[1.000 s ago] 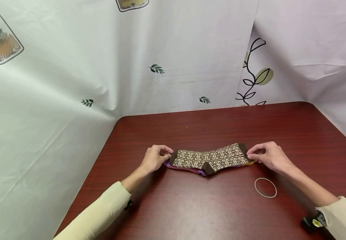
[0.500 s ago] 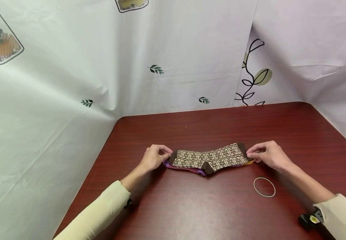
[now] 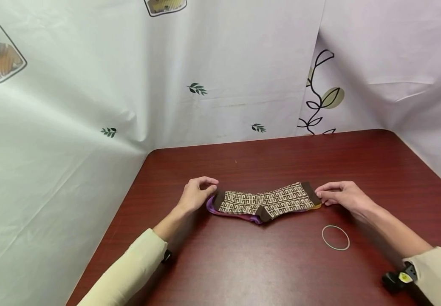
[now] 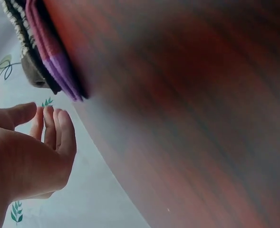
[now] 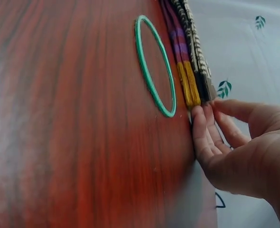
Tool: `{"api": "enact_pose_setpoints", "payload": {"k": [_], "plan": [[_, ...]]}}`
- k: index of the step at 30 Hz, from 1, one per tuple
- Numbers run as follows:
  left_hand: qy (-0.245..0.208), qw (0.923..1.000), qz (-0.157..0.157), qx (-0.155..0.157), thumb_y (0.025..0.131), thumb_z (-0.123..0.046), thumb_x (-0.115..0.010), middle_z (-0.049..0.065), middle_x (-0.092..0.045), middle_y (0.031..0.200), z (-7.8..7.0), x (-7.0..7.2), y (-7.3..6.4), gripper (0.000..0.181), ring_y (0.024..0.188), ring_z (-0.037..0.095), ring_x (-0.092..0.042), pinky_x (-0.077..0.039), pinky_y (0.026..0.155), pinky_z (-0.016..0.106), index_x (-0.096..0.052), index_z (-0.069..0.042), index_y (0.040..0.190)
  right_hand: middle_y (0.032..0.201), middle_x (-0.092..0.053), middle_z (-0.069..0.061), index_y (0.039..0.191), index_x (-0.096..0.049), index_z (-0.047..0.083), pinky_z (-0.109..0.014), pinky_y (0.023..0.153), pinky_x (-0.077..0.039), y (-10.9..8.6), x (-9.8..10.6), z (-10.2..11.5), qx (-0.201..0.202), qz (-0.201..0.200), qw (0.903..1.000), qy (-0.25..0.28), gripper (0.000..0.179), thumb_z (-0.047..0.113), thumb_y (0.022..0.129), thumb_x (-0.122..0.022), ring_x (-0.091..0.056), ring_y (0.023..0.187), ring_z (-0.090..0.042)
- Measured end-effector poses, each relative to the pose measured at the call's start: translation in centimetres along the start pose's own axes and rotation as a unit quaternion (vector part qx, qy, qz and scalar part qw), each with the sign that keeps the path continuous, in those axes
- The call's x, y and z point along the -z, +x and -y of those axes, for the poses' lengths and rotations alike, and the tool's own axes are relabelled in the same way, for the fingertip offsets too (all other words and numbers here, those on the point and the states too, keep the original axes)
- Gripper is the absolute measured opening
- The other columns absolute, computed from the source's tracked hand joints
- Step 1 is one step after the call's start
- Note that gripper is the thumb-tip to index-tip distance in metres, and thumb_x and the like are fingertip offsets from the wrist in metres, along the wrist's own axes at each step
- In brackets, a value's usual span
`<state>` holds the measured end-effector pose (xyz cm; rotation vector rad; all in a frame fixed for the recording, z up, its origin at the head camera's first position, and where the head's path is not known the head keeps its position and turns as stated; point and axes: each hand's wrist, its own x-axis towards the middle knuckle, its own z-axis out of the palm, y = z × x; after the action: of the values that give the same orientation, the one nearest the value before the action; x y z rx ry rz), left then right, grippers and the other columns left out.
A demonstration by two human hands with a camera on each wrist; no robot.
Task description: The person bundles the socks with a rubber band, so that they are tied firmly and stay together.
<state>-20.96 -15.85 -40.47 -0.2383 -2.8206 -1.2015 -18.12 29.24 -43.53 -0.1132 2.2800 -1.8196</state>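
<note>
your purple fabric (image 4: 48, 45) mostly hidden beneath the patterned sock (image 3: 265, 202), both cut off atop the left wrist view, tabletop (image 4: 192, 118) blurred there, your left sleeve (image 3: 126, 263) cropped below

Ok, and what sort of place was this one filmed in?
Likely a makeshift indoor filming booth, though the wider room isn't visible: printed white sheeting hangs behind and along the sides of a reddish-brown tabletop, with the stacked socks laid out on it.

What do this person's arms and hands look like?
The left sleeve and right sleeve are pale cream. A black device with a yellow patch sits beside the right one; a small black piece shows beneath the left. Left hand and right hand are gloveless.
</note>
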Motion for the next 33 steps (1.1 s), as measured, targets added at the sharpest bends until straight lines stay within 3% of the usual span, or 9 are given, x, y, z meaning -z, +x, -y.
{"api": "enact_pose_setpoints", "payload": {"k": [5,9,14,20,25,33], "plan": [[-0.065,0.9976,-0.022,-0.002,0.101,-0.016,-0.074,0.005,-0.078,0.117,-0.5,0.0,0.5,0.021,0.112,0.021,-0.068,-0.05,0.097,0.039,-0.079,-0.009,0.121,0.102,-0.076,0.004,0.125,-0.067,-0.014,-0.029,0.081,-0.061,-0.4,0.4,-0.3,-0.007,0.017,0.999,0.04,0.035,0.012,0.102,-0.072,-0.072,0.091,-0.009],[-0.113,0.9933,-0.014,-0.02,0.103,-0.013,-0.071,0.009,-0.077,0.121,-1.2,-0.4,0.8,0.025,0.117,0.023,-0.07,-0.052,0.1,0.041,-0.076,-0.004,0.127,0.105,-0.077,-0.001,0.13,-0.063,-0.016,-0.029,0.085,-0.061,-0.7,0.8,-0.5,0.006,0.034,0.9967,0.074,0.035,0.009,0.105,-0.067,-0.074,0.096,-0.011],[-0.154,0.9871,0.006,-0.043,0.104,-0.014,-0.071,0.007,-0.076,0.124,-2.8,-1.5,1.0,0.026,0.12,0.021,-0.069,-0.051,0.105,0.042,-0.076,-0.007,0.128,0.105,-0.077,-0.007,0.127,-0.065,-0.014,-0.029,0.085,-0.061,-1.0,1.4,-0.9,0.024,0.048,0.9915,0.118,0.027,0.004,0.106,-0.064,-0.076,0.097,-0.016],[-0.179,0.9795,0.052,-0.076,0.104,-0.016,-0.071,0.005,-0.074,0.131,-4.7,-3.3,1.2,0.031,0.123,0.02,-0.068,-0.05,0.107,0.045,-0.074,-0.008,0.133,0.106,-0.077,-0.011,0.122,-0.068,-0.01,-0.03,0.085,-0.061,-1.4,2.0,-1.2,0.025,0.066,0.9844,0.161,0.02,-0.001,0.106,-0.061,-0.077,0.097,-0.018],[-0.173,0.9748,0.104,-0.095,0.103,-0.019,-0.072,0.002,-0.072,0.134,-6.3,-5.2,1.0,0.035,0.12,0.017,-0.069,-0.053,0.104,0.038,-0.072,-0.009,0.137,0.106,-0.077,-0.011,0.118,-0.07,-0.009,-0.031,0.086,-0.061,-1.7,2.3,-1.4,0.022,0.096,0.9789,0.179,0.017,-0.003,0.107,-0.058,-0.077,0.097,-0.019],[-0.178,0.9622,0.173,-0.112,0.102,-0.022,-0.075,0.002,-0.071,0.137,-8.5,-7.8,0.7,0.036,0.119,0.016,-0.07,-0.054,0.1,0.029,-0.073,-0.013,0.136,0.111,-0.077,-0.011,0.119,-0.069,-0.009,-0.032,0.089,-0.06,-2.3,2.8,-1.7,0.024,0.155,0.9783,0.136,0.019,-0.002,0.108,-0.056,-0.076,0.099,-0.019]]}}
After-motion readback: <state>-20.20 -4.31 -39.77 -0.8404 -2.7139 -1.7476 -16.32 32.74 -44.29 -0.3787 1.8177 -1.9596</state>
